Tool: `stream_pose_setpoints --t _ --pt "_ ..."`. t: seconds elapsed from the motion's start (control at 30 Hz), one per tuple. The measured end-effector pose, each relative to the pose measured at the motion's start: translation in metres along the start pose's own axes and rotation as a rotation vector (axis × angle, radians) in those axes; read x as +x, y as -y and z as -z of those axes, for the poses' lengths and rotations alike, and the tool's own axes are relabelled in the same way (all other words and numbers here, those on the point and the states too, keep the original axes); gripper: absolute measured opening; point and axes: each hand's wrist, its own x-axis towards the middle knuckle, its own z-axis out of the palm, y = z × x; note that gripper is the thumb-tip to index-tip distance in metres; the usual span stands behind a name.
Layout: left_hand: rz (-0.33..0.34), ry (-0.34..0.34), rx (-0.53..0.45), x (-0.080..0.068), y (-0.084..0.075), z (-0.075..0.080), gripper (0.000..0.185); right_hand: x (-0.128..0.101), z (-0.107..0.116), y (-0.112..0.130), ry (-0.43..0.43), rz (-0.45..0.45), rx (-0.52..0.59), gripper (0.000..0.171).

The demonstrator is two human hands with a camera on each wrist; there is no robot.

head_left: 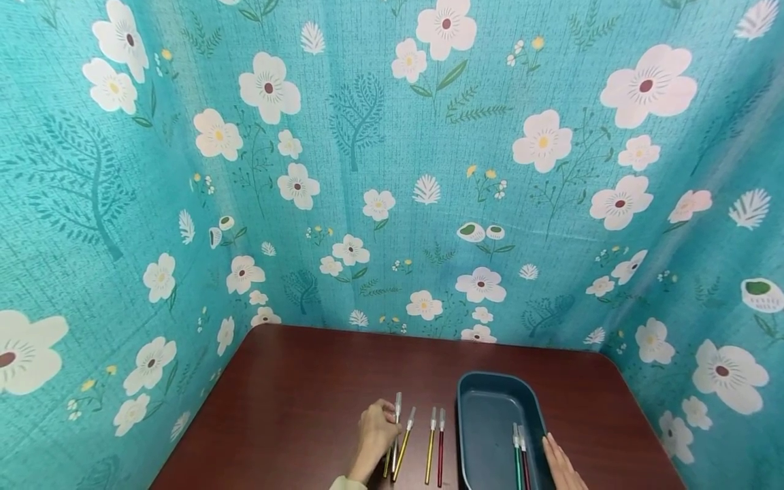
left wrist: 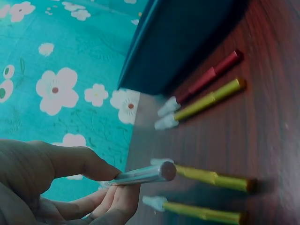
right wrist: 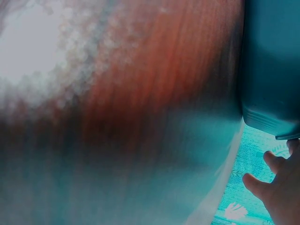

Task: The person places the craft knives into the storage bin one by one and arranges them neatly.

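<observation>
— Pinching a silver pen (left wrist: 143,175), the left hand (head_left: 375,435) holds it between thumb and fingertips, just off the desk (head_left: 306,395), left of the tray.

— And the right hand (head_left: 560,463)?

— Released, fingers straight, resting against the near right rim of the dark blue tray (head_left: 531,401).

— Tray contents?

— Two pens at its near end: a green pen (head_left: 517,457) and a red one (head_left: 525,459), side by side, caps pointing far.

— Left on the desk?

— Four lie in a row: two yellow pens (head_left: 403,446) beside the left hand, then an olive-gold pen (head_left: 431,454) and a dark red pen (head_left: 440,456) nearer the tray.

— Progress?

— My reading: early. Two binned, one lifted, four waiting.
</observation>
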Motion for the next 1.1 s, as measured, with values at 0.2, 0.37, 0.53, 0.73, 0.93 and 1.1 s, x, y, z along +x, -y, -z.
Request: stream_pose_setpoints --t 0.2,0.37,0.53,0.73,0.93,1.1 --pt "0.003 0.049 -0.089 -0.002 -0.015 -0.007 0.036 0.001 0.000 0.000 0.024 0.001 0.026 0.120" --pt "-0.003 0.099 -0.188 -0.004 -0.022 -0.016 0.037 0.002 -0.001 -0.001 0.020 0.020 0.026 0.118" --pt "-0.034 0.116 -0.205 -0.005 -0.030 -0.026 0.035 0.002 -0.003 -0.002 0.004 0.030 0.018 0.118" --pt "-0.046 0.147 -0.234 -0.009 -0.040 -0.037 0.032 0.001 -0.006 -0.007 -0.012 0.051 0.040 0.118" --pt "-0.104 0.130 -0.210 -0.013 -0.052 -0.046 0.030 0.003 -0.007 -0.011 0.002 0.062 0.042 0.117" --pt "-0.112 0.126 -0.192 -0.016 -0.062 -0.058 0.030 0.006 -0.009 -0.016 -0.044 0.126 0.041 0.104"
